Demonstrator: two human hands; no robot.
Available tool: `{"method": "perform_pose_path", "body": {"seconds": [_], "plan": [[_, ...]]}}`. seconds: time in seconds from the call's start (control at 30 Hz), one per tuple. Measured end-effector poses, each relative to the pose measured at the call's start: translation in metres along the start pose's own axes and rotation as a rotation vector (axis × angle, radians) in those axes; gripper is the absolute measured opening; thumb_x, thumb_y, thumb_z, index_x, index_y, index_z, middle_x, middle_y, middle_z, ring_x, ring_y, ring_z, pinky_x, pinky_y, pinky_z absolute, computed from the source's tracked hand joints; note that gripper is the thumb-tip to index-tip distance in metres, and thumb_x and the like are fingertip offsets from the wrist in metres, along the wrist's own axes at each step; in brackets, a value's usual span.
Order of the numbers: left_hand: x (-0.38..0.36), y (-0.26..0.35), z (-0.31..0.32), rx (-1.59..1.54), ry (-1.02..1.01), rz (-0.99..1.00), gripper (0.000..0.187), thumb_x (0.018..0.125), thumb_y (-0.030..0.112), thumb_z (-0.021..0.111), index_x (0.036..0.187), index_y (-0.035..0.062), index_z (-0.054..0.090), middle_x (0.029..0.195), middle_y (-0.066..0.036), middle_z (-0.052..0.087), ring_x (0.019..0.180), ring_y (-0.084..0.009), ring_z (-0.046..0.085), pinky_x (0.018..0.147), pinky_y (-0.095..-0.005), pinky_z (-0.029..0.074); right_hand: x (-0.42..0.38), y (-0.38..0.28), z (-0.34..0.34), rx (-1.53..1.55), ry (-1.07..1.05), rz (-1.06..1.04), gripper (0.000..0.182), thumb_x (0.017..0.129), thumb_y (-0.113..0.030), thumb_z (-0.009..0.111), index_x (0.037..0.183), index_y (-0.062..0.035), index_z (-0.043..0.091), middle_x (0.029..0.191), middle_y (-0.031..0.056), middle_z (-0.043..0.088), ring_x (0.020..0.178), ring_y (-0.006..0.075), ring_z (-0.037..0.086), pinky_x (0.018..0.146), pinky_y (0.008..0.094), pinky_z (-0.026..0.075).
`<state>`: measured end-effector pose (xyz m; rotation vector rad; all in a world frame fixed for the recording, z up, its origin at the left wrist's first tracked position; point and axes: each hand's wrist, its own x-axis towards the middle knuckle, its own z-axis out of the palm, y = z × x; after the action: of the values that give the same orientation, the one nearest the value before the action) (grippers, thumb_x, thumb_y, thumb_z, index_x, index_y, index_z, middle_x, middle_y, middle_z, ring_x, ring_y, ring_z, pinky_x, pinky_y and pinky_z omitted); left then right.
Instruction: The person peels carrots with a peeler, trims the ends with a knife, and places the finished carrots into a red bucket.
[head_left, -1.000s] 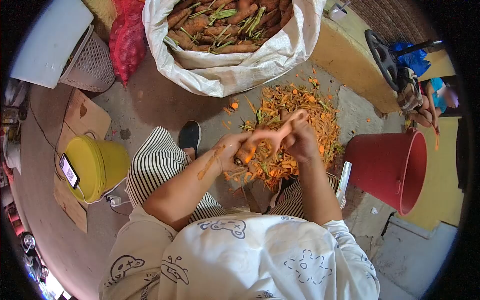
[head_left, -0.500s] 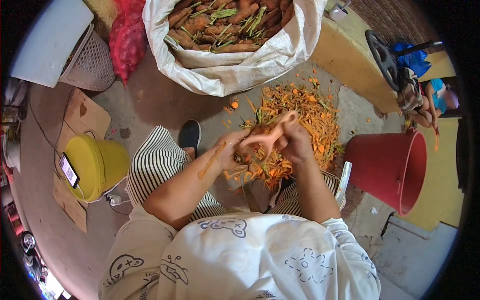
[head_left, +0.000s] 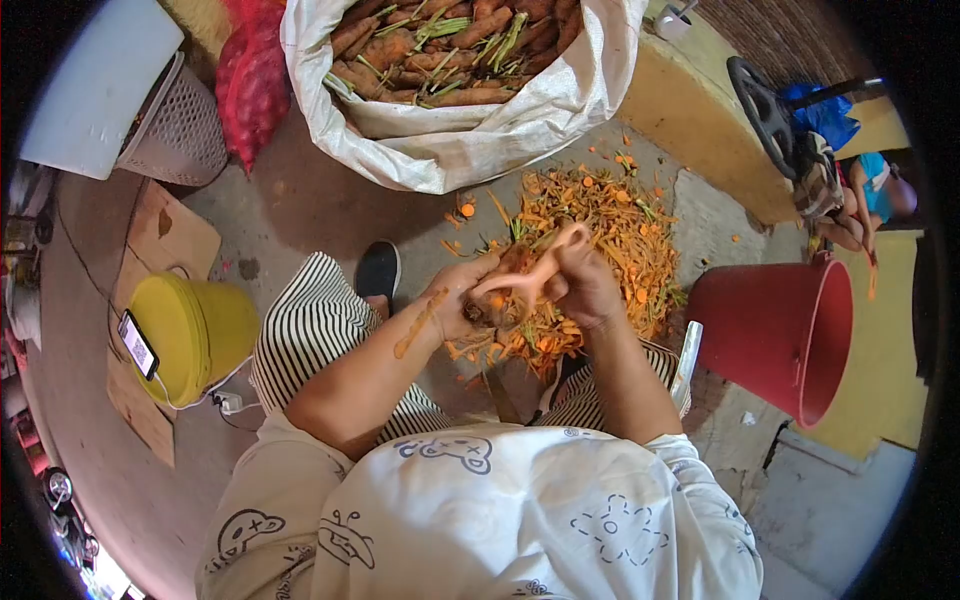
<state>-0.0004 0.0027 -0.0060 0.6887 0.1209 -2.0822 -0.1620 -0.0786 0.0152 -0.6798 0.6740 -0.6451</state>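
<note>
In front of my striped trousers, my left hand (head_left: pixel 465 298) is wrapped round a brownish carrot (head_left: pixel 487 309), most of it hidden by the fingers and blurred. My right hand (head_left: pixel 590 287) grips a pinkish-orange peeler (head_left: pixel 540 275), its forked head lying over the carrot. Below and beyond both hands, a heap of orange peelings and carrot slices (head_left: pixel 640 240) is spread on the floor. A large white sack (head_left: pixel 440 150) of unpeeled carrots (head_left: pixel 435 60) with green stalks stands at the top.
A red bucket (head_left: pixel 745 330) lies tilted at the right, near a seated person (head_left: pixel 865 205). At the left are a yellow bucket (head_left: pixel 215 325) with a phone (head_left: pixel 138 344), a grey basket (head_left: pixel 185 130) and a red net bag (head_left: pixel 250 90).
The peeler in my right hand has shifted slightly left and lies flatter over the carrot. My left hand has stayed nearly in place.
</note>
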Motion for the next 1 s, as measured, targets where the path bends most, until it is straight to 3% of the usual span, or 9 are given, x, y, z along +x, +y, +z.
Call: {"method": "perform_pose_path", "body": {"seconds": [0.07, 0.17, 0.27, 0.37, 0.5, 0.6, 0.7, 0.8, 1.0], "plan": [[0.007, -0.002, -0.007, 0.013, -0.047, -0.010, 0.035, 0.084, 0.024, 0.041, 0.115, 0.0108, 0.039, 0.081, -0.005, 0.052, 0.060, -0.0123, 0.053, 0.047, -0.0262, 0.048, 0.002, 0.013, -0.006, -0.001, -0.109, 0.080, 0.019, 0.078, -0.021, 0.054, 0.082, -0.0032, 0.048, 0.066, 0.0033, 0.052, 0.048, 0.0108, 0.046, 0.044, 0.0230, 0.041], [-0.016, 0.002, 0.018, 0.135, 0.079, 0.014, 0.034, 0.083, 0.025, 0.041, 0.114, 0.0093, 0.041, 0.082, -0.005, 0.053, 0.062, -0.0117, 0.054, 0.045, -0.0256, 0.047, 0.024, 0.003, -0.038, -0.038, 0.150, -0.131, 0.018, 0.078, -0.019, 0.054, 0.083, -0.0033, 0.048, 0.067, 0.0031, 0.052, 0.049, 0.0105, 0.047, 0.044, 0.0225, 0.040], [-0.022, 0.002, 0.024, 0.151, 0.051, 0.058, 0.026, 0.084, 0.021, 0.038, 0.104, 0.0074, 0.048, 0.084, -0.004, 0.054, 0.074, -0.0127, 0.055, 0.059, -0.0280, 0.049, 0.030, -0.018, -0.064, -0.067, 0.403, -0.196, 0.011, 0.080, -0.015, 0.052, 0.084, -0.0057, 0.048, 0.068, 0.0023, 0.051, 0.053, 0.0094, 0.047, 0.046, 0.0202, 0.039], [-0.010, 0.004, -0.006, 0.055, -0.120, -0.066, 0.026, 0.084, 0.022, 0.039, 0.101, 0.0053, 0.048, 0.084, -0.006, 0.054, 0.072, -0.0149, 0.056, 0.060, -0.0294, 0.049, 0.015, -0.017, -0.028, 0.076, 0.231, -0.197, 0.012, 0.079, -0.015, 0.052, 0.086, -0.0057, 0.048, 0.069, 0.0027, 0.051, 0.053, 0.0089, 0.047, 0.046, 0.0196, 0.039], [-0.003, -0.004, -0.007, 0.144, 0.072, 0.004, 0.027, 0.085, 0.024, 0.038, 0.102, 0.0052, 0.047, 0.084, -0.006, 0.055, 0.065, -0.0138, 0.055, 0.051, -0.0271, 0.048, -0.001, 0.008, 0.004, -0.040, -0.177, 0.030, 0.015, 0.080, -0.017, 0.051, 0.088, -0.0050, 0.047, 0.070, 0.0032, 0.051, 0.051, 0.0088, 0.048, 0.043, 0.0195, 0.040], [-0.014, -0.001, 0.012, 0.206, 0.141, -0.017, 0.028, 0.085, 0.026, 0.038, 0.102, 0.0064, 0.047, 0.085, -0.007, 0.055, 0.063, -0.0134, 0.054, 0.047, -0.0263, 0.047, 0.021, 0.009, -0.024, 0.022, 0.173, -0.058, 0.012, 0.080, -0.015, 0.050, 0.085, -0.0044, 0.046, 0.071, 0.0039, 0.051, 0.051, 0.0097, 0.048, 0.045, 0.0201, 0.040], [-0.015, -0.002, 0.008, 0.192, 0.068, 0.013, 0.029, 0.085, 0.026, 0.039, 0.105, 0.0051, 0.046, 0.084, -0.006, 0.054, 0.064, -0.0138, 0.054, 0.047, -0.0280, 0.047, 0.034, -0.013, -0.061, -0.174, 0.346, -0.221, 0.009, 0.081, -0.012, 0.048, 0.082, -0.0040, 0.046, 0.070, 0.0040, 0.050, 0.052, 0.0101, 0.047, 0.046, 0.0221, 0.040], [-0.013, -0.002, 0.006, 0.090, 0.130, 0.022, 0.033, 0.085, 0.026, 0.039, 0.108, 0.0030, 0.043, 0.081, -0.006, 0.053, 0.064, -0.0139, 0.054, 0.047, -0.0286, 0.047, 0.022, -0.015, -0.049, 0.023, 0.378, -0.200, 0.009, 0.080, -0.013, 0.049, 0.084, -0.0042, 0.047, 0.068, 0.0039, 0.050, 0.051, 0.0098, 0.047, 0.046, 0.0223, 0.040], [-0.002, -0.002, -0.004, 0.081, 0.058, -0.011, 0.032, 0.085, 0.029, 0.039, 0.108, 0.0060, 0.042, 0.077, -0.006, 0.052, 0.061, -0.0132, 0.051, 0.050, -0.0260, 0.046, -0.003, 0.008, 0.008, 0.000, -0.181, 0.086, 0.013, 0.080, -0.014, 0.050, 0.087, -0.0033, 0.048, 0.067, 0.0027, 0.049, 0.054, 0.0089, 0.047, 0.047, 0.0213, 0.039]]}}
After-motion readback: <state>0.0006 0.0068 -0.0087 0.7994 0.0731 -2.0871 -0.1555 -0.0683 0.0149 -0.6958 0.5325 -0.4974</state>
